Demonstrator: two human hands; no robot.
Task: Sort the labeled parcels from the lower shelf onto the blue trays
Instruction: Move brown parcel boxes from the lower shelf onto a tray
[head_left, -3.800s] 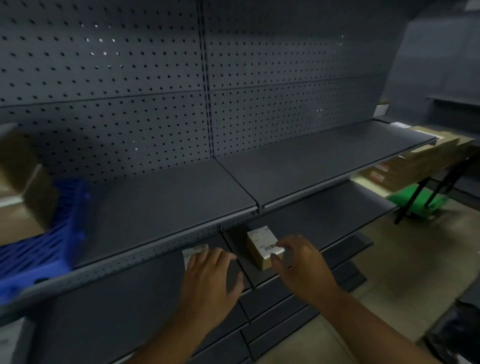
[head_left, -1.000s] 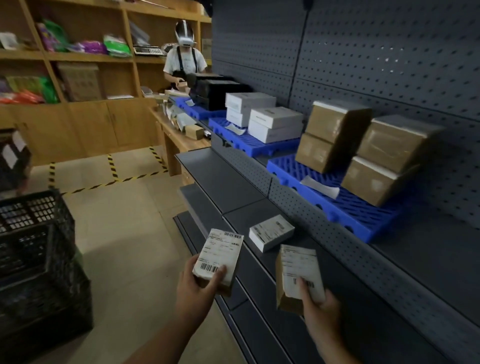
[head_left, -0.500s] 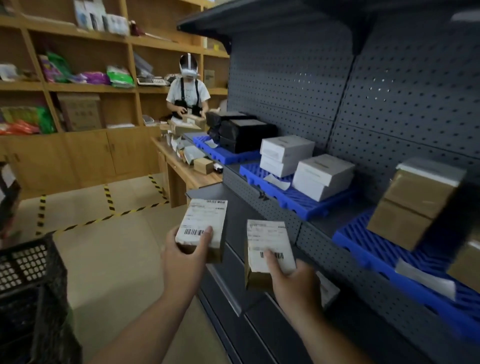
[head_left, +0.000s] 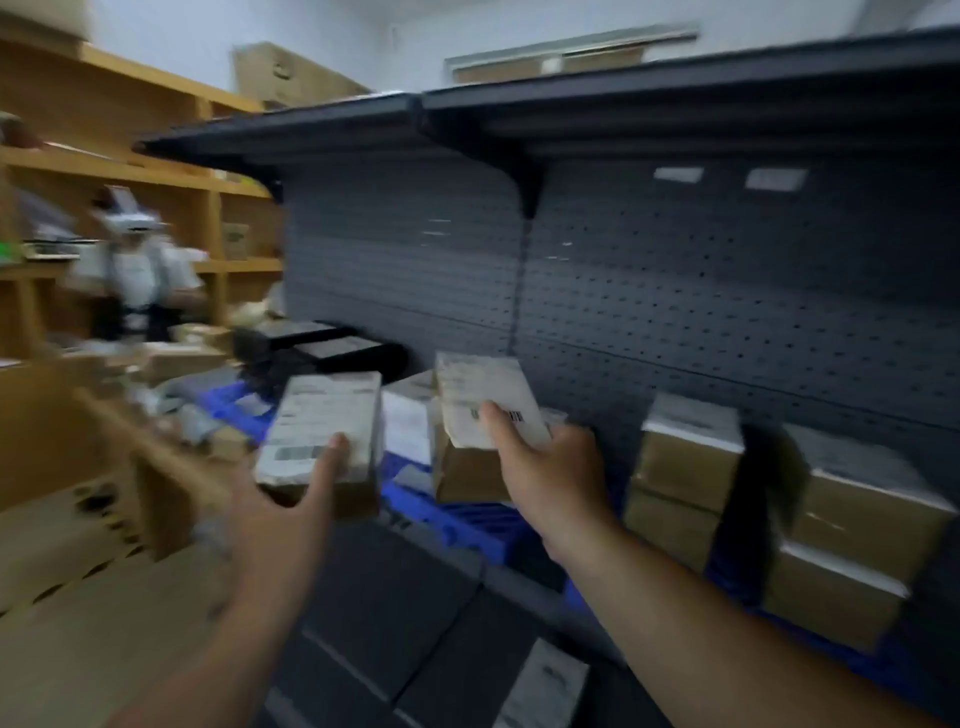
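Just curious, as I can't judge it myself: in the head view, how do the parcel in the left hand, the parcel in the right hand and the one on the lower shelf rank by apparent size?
1-2. Left-hand parcel and right-hand parcel: look alike, unranked.
3. Lower-shelf parcel: smallest, though cut off by the frame edge.

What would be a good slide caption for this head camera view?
Left hand and right hand each raise a labeled parcel toward the blue trays.

parcels you hold: brown cardboard, matt white paper labels | tray centre frame: blue ribbed plastic | back panel upper right: dark matt perforated metal | shelving upper left: smooth light wood | stacked boxes right: plain cardboard
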